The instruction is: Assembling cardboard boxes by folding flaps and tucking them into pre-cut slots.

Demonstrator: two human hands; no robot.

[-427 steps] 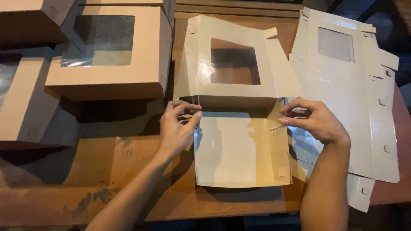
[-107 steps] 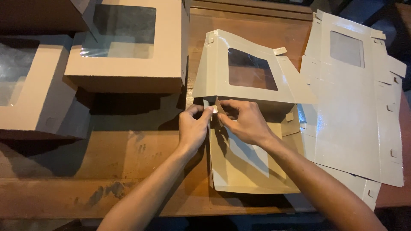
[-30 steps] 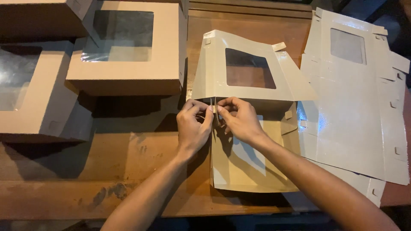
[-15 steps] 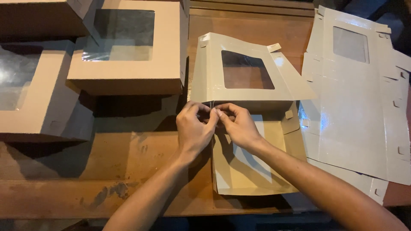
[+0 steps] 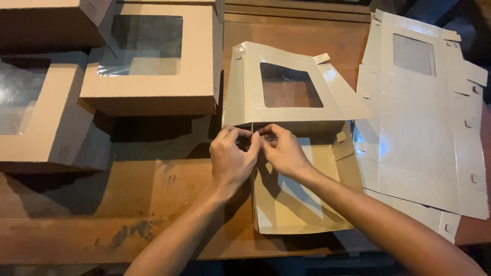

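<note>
On the brown wooden table (image 5: 169, 204), between the finished tan windowed boxes (image 5: 153, 61) and a stack of flat glossy box blanks (image 5: 419, 128), lies the half-folded pale cardboard box with a clear window (image 5: 291, 92). Its lid panel stands tilted up so the left rear corner is open to reach. The left hand (image 5: 232, 158) and right hand (image 5: 284, 151) meet there, fingers curled and pinched narrow on the corner flap, wrists low, forearms angling in from below.

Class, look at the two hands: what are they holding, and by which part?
Both the left hand and right hand pinch the half-folded window box at its rear left corner.
</note>
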